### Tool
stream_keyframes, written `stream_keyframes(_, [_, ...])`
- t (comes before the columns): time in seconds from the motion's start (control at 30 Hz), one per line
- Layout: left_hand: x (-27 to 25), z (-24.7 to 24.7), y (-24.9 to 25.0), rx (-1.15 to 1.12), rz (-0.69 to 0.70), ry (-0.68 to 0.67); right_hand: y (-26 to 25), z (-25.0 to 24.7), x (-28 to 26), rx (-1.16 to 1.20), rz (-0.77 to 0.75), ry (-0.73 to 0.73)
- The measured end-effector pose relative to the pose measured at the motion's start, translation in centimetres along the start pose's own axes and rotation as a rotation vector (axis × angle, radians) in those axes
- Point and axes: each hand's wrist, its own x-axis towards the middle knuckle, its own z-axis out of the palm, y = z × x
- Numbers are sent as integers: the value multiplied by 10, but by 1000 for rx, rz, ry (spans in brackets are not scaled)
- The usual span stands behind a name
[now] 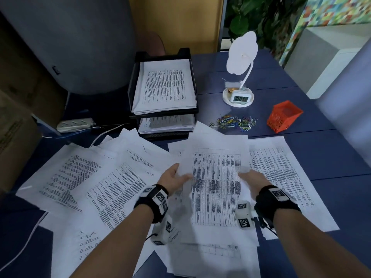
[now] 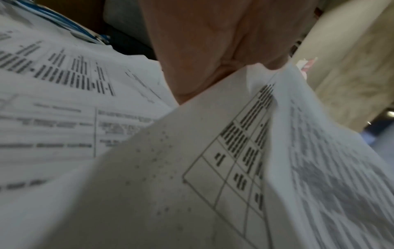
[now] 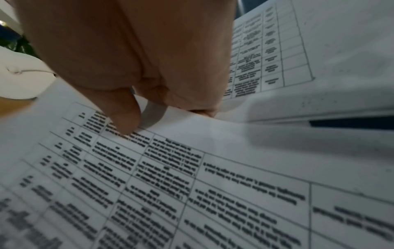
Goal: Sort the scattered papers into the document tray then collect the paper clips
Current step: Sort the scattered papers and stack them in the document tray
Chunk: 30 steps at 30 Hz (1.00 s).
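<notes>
head view shows both hands on one printed sheet [image 1: 215, 177] raised off the heap: the left hand [image 1: 172, 178] holds its left edge, the right hand [image 1: 254, 180] its right edge, thumb pressed on top with fingers tucked beneath in the right wrist view. scattered papers [image 1: 112, 189] overlap across the near half of the blue table [image 1: 301, 149], several hanging past its near and left edges. the black document tray [image 1: 190, 81] stands far left of centre, both tiers holding paper, its front lip just beyond the heap. paper clips [image 1: 234, 121] lie in a loose patch to its right, near an orange basket [image 1: 284, 116]. bare tabletop opens far right, around a white lamp with clock [image 1: 239, 97].
</notes>
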Motion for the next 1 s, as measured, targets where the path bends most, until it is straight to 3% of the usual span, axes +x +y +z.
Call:
stream_keyframes(0.1, [3,14,-2,15,42,-7,-13,6,-20,143,-10,45])
stream_keyframes(0.17, [0,12,7,-90,90,29,-20,7,-25,343,-21,30])
stream_keyframes(0.3, [-3,-10,33,-216,246,125,-39,4,-34,413,-178,54])
stream_keyframes(0.4, [-1,-23,53,-256,354,205,-69,4,-47,370,-384,28])
stream_keyframes(0.6, [-4,-39,93,-281,577,324,-120,9,-65,514,-660,192])
stream_keyframes(0.87, [7,-46,99,-469,552,358,-132,18,-63,542,-681,118])
stream_keyframes(1.0, [18,-51,98,-489,457,285,-132,21,-60,542,-660,90])
